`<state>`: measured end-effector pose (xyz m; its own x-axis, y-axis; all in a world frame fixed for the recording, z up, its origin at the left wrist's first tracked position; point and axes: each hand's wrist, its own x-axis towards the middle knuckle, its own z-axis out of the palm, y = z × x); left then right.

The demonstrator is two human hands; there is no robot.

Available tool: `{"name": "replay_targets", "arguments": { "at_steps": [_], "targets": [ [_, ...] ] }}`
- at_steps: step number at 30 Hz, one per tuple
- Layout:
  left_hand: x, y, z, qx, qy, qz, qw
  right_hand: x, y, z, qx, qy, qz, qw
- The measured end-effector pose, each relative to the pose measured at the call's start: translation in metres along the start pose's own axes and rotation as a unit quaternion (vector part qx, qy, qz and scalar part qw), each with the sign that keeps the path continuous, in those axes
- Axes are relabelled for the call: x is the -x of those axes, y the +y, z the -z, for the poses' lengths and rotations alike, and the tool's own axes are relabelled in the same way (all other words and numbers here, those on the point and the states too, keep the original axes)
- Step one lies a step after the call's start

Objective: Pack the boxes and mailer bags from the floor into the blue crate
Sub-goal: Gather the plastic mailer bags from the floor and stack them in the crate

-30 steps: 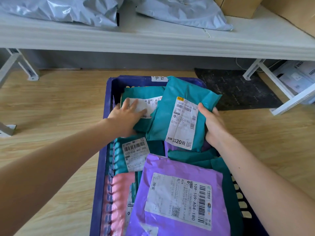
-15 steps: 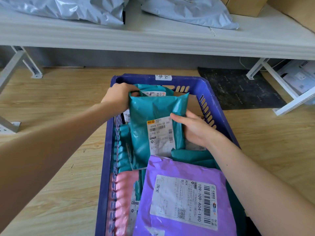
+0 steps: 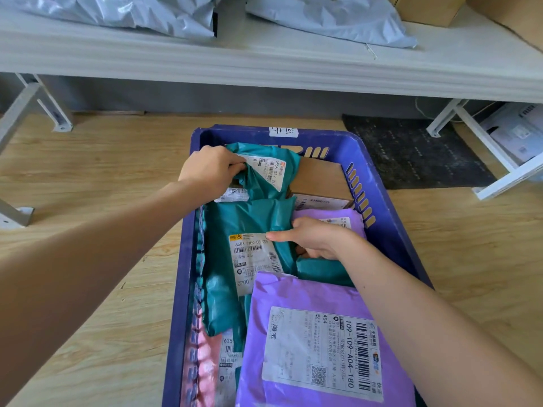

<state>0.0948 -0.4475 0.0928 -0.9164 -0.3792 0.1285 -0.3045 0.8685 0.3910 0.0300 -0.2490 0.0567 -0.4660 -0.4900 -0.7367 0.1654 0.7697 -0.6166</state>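
The blue crate [image 3: 379, 207] on the floor is already crowded, so the risk lies in the wedging. The left hand [image 3: 211, 168] has its fingers curled round the top edge of the far teal mailer bag [image 3: 264, 183]; tugged hard, the thin film could tear or its label could crease. Right of that hand, the cardboard box [image 3: 320, 177] has a hard corner that might puncture a bag forced against it. The right hand [image 3: 317, 239] pinches the edge of the nearer teal mailer bag [image 3: 235, 218], thumb on top; the slick plastic could slip free.

Counted in the crate:
- One pink bubble mailer [image 3: 202, 365], below the left hand.
- At least three teal bags, the third teal bag [image 3: 320, 271] lying under the right wrist.
- One box.
- Two purple bags: a small purple mailer bag [image 3: 338, 218] just behind the right hand and a large purple mailer bag [image 3: 293, 295] nearest the person.
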Motion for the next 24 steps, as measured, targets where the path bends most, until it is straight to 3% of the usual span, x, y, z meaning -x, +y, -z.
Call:
{"name": "replay_targets", "arguments": {
  "at_steps": [9,18,21,24],
  "targets": [
    [0.0,-0.003,-0.006,0.02,0.035,0.002,0.999,0.01,-0.006,0.008,0.092,-0.058,-0.028,0.994],
    [-0.002,0.0,-0.001,-0.043,0.054,-0.019,0.997,0.012,-0.003,0.017,0.194,-0.024,-0.065,0.979],
    [0.009,-0.005,0.006,-0.1,0.065,-0.076,0.99,0.015,-0.012,0.028,0.107,-0.01,-0.032,0.994],
    [0.019,-0.008,0.005,-0.135,0.068,-0.13,0.98,0.013,-0.02,0.034,-0.059,0.087,0.029,0.994]
  ]
}}
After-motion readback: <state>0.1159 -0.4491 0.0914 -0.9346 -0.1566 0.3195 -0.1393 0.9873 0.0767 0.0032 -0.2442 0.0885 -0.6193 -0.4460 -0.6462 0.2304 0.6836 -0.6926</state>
